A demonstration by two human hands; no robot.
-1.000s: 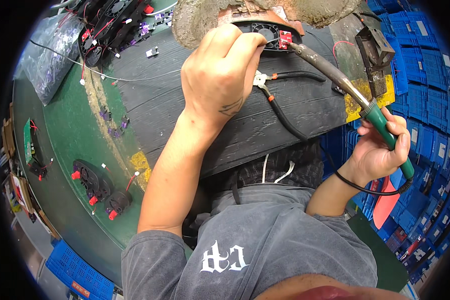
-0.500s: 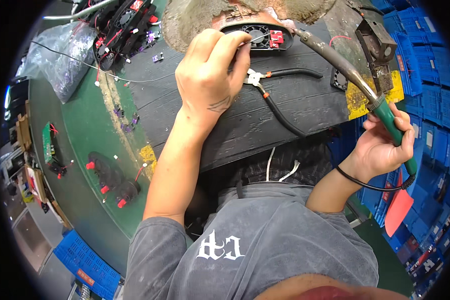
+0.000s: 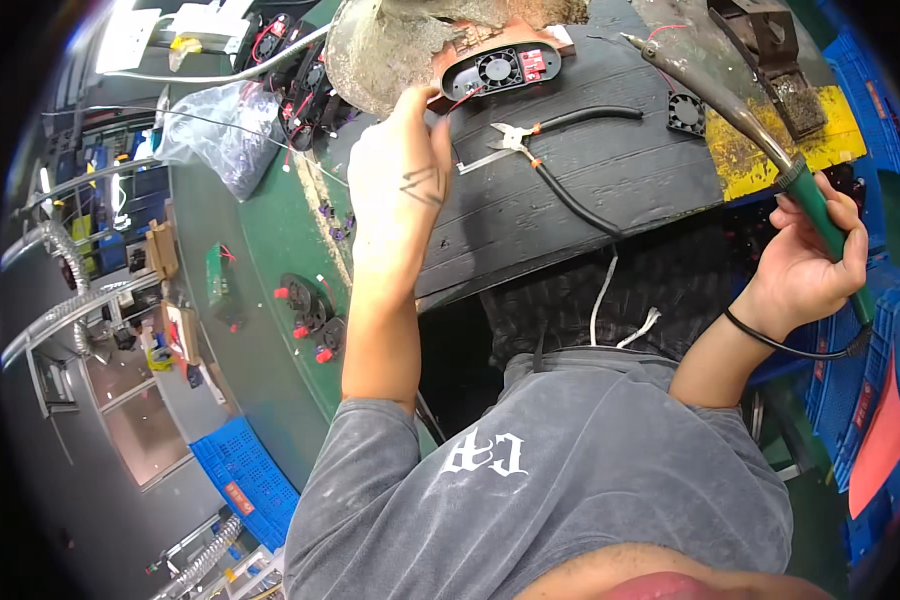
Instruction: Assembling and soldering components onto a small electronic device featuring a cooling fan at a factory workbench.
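In my right hand is a soldering iron with a green handle, its fingers wrapped round the grip. The iron's tip points up and left, apart from the oval black housing, which carries a round fan and a small red board. My left hand is closed, its fingertips at the housing's left end beside a red wire. A thin grey wire runs in behind this hand; what the fingers pinch is hidden. Cutting pliers with black handles lie spread below the housing.
A loose small fan lies near the yellow patch and a dark metal stand. Leftward are a clear plastic bag, more fan assemblies and black parts with red ends. Blue crates stand at the right.
The soldering iron's tip has drawn away from the housing to the right. My left hand has moved off the red board to the housing's left end. The view has turned leftward.
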